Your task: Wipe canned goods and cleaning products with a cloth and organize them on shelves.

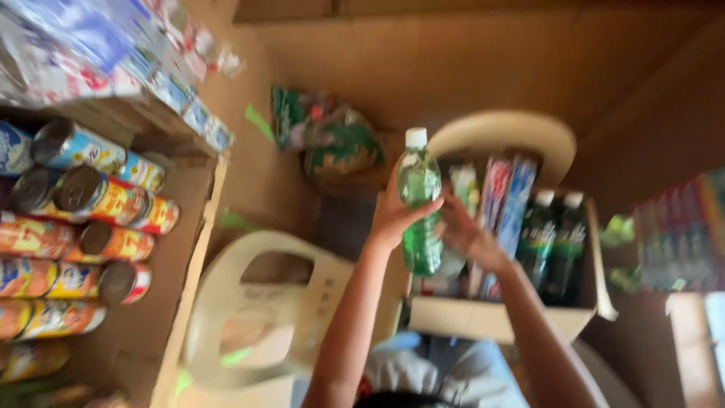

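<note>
At far left, a wooden shelf [185,249] carries rows of colourful tins [91,198] lying on their sides, with a cream plastic chair [249,310] below and to its right. Past that, the left hand [399,215] is clamped around the middle of a green plastic bottle [420,219] with a white cap, held upright above the near-left corner of a cardboard box [491,317]. The right hand [468,234] touches the bottle's far side, fingers spread apart; the blur leaves it unclear whether it grasps. The bottle looks full, so fairly heavy, smooth and slightly yielding; its waist seems the safest hold. The box holds two more dark green bottles [555,238] and tall packets [506,204].
</note>
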